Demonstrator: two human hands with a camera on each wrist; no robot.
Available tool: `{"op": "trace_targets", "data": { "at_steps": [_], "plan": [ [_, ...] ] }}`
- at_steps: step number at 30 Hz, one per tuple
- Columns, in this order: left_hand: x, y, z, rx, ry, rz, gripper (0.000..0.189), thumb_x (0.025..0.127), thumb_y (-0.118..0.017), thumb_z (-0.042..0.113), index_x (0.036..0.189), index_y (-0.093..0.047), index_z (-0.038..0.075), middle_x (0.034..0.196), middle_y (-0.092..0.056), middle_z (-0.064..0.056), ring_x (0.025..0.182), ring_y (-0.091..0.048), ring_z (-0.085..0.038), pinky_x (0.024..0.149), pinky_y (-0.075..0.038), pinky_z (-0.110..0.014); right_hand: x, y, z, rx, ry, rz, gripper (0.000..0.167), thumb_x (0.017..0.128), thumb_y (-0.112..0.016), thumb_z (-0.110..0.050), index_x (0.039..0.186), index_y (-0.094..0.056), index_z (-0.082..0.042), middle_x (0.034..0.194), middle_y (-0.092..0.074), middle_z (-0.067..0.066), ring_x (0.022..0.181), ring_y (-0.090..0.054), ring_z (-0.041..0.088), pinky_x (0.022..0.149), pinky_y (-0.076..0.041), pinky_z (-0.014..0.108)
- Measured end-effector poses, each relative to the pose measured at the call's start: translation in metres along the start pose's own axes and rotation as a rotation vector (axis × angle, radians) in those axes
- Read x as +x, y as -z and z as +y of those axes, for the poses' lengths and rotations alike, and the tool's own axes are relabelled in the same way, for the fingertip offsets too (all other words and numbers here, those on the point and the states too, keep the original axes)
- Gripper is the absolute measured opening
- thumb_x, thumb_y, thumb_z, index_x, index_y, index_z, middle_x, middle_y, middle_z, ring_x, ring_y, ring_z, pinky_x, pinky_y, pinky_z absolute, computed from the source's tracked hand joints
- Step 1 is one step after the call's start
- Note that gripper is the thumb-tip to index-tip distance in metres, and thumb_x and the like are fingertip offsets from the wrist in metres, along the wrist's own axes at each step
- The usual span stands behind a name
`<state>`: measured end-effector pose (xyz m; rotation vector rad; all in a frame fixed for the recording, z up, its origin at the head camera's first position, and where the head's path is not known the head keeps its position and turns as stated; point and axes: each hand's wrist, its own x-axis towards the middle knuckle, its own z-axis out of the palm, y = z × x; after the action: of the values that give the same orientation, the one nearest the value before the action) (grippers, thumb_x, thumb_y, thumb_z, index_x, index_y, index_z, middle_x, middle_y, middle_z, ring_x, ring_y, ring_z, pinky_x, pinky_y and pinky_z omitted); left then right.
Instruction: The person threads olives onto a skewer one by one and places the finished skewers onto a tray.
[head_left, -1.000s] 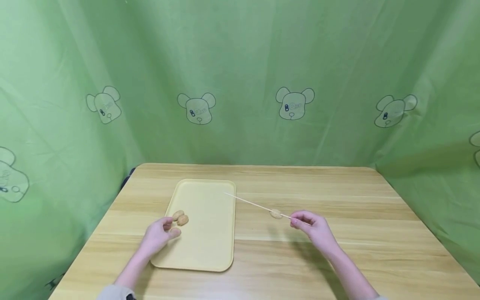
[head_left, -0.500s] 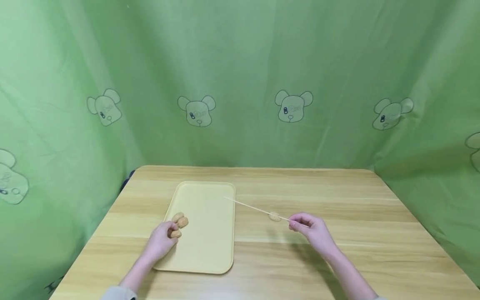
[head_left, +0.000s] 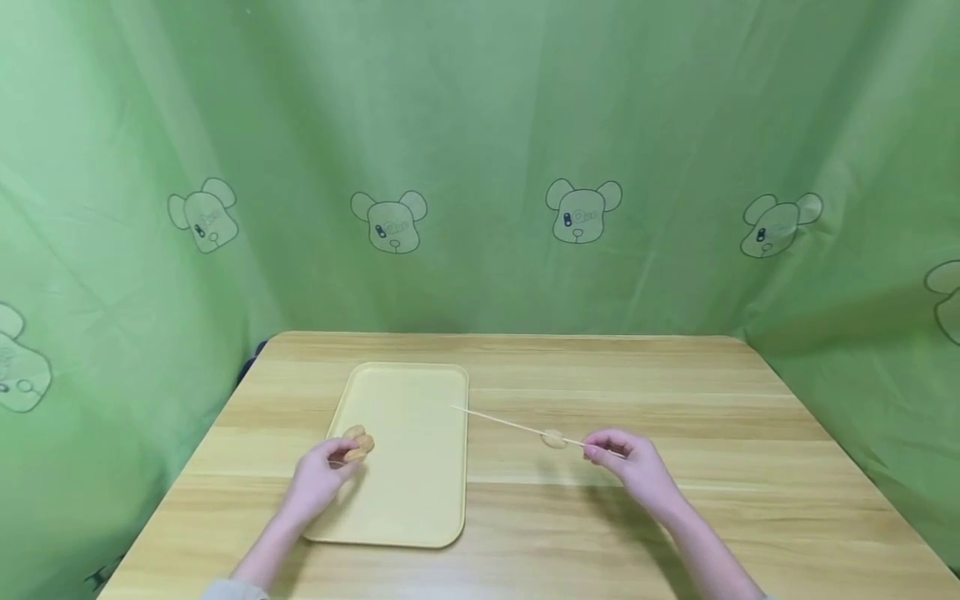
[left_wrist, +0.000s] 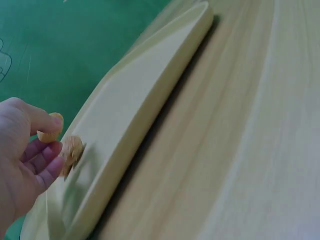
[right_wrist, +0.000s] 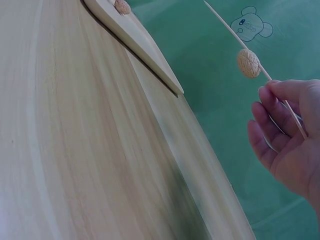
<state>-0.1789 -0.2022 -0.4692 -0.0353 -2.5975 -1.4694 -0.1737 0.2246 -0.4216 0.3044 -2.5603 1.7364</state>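
My left hand (head_left: 318, 485) is over the left part of a pale yellow tray (head_left: 412, 500). Between thumb and forefinger it pinches a tan, wrinkled oval ball (left_wrist: 50, 130), partly covered by the fingers. Close beyond the fingers, more such balls (head_left: 365, 442) lie on the tray; one ball (left_wrist: 74, 149) shows behind the fingertips in the left wrist view. My right hand (head_left: 630, 467) pinches a thin wooden skewer (head_left: 502, 421) near its blunt end, tip pointing left over the tray's right edge. Threaded on the skewer, near the fingers, is another wrinkled ball (right_wrist: 248, 63).
The tray lies on the left half of a wood-grain table (head_left: 600, 375). Green curtains (head_left: 480, 125) printed with bear heads hang behind the table and at both sides.
The left hand's fingers have closed on the nearest ball, and it has moved slightly up toward the others. The right hand holds the skewer almost still, its tip slightly lower.
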Motion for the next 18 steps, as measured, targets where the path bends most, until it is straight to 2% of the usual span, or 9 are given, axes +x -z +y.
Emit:
{"op": "trace_targets", "data": {
  "at_steps": [5,9,15,18],
  "plan": [
    [0.005,-0.008,0.012,-0.159,-0.052,-0.010,0.025,0.077,-0.068,-0.005,0.102,-0.064,-0.007,0.105,-0.060,-0.019,0.088,-0.059,-0.021,0.077,-0.051,-0.022,-0.003,0.004,0.001,-0.009,0.015,-0.011,0.020,0.086,-0.063,-0.010,0.098,-0.063,0.007,0.090,-0.065,0.014,0.081,-0.060,0.012,0.077,-0.050,0.024],
    [0.008,-0.016,0.021,-0.238,-0.044,-0.029,0.026,0.077,-0.068,-0.007,0.102,-0.062,-0.009,0.097,-0.060,-0.015,0.084,-0.058,-0.017,0.076,-0.051,-0.020,-0.005,0.006,0.004,-0.024,0.019,-0.019,0.020,0.085,-0.064,-0.011,0.097,-0.064,0.005,0.089,-0.066,0.007,0.081,-0.060,0.011,0.076,-0.050,0.025],
    [0.012,-0.026,0.035,-0.343,-0.020,-0.095,0.034,0.077,-0.065,-0.008,0.110,-0.055,-0.010,0.101,-0.059,-0.015,0.082,-0.059,-0.017,0.073,-0.053,-0.021,-0.009,0.010,0.007,-0.020,0.037,-0.033,0.021,0.086,-0.064,-0.011,0.098,-0.063,0.006,0.091,-0.066,0.001,0.082,-0.060,0.010,0.075,-0.050,0.025],
    [0.014,-0.030,0.042,-0.372,-0.035,-0.116,0.034,0.077,-0.065,-0.008,0.109,-0.055,-0.009,0.101,-0.059,-0.015,0.081,-0.061,-0.018,0.072,-0.053,-0.022,-0.010,0.012,0.008,-0.018,0.044,-0.033,0.022,0.086,-0.064,-0.011,0.099,-0.063,0.007,0.091,-0.066,0.002,0.083,-0.060,0.010,0.076,-0.050,0.024]
  ]
}}
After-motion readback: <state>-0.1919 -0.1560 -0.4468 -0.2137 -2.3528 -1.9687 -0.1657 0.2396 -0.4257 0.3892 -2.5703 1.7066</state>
